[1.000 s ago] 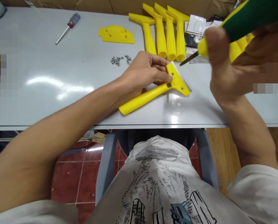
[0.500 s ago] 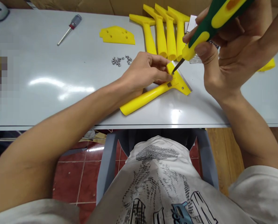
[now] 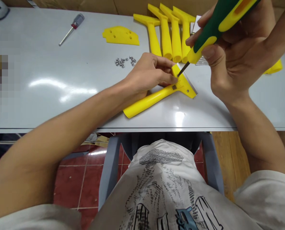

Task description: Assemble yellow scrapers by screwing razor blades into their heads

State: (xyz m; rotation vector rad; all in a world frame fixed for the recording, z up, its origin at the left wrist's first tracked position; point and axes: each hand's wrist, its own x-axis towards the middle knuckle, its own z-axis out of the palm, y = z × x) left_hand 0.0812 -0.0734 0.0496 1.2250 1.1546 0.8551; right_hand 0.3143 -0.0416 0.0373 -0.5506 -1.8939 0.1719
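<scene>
A yellow scraper (image 3: 154,101) with a metal blade (image 3: 191,85) along its head lies on the white table. My left hand (image 3: 154,71) is closed around the head's near end, with thumb and fingers pinching it. In my right hand (image 3: 235,60) is a green and yellow screwdriver (image 3: 208,38), tilted down to the left. Its tip meets a screw at the upper part of the scraper head. A second screw (image 3: 187,91) shows in the lower part of the head. The underside of the scraper and some left fingertips are hidden.
Several yellow scraper handles (image 3: 166,40) lie side by side behind my hands. Left of them are a flat yellow plate (image 3: 120,35) with holes and several loose screws (image 3: 122,62). A clear-handled screwdriver (image 3: 71,29) lies farther left. The table's front edge (image 3: 156,129) runs before me.
The screwdriver's handle has shifted very slightly to the right, and its tip stays on the same screw. My left hand keeps its hold on the scraper.
</scene>
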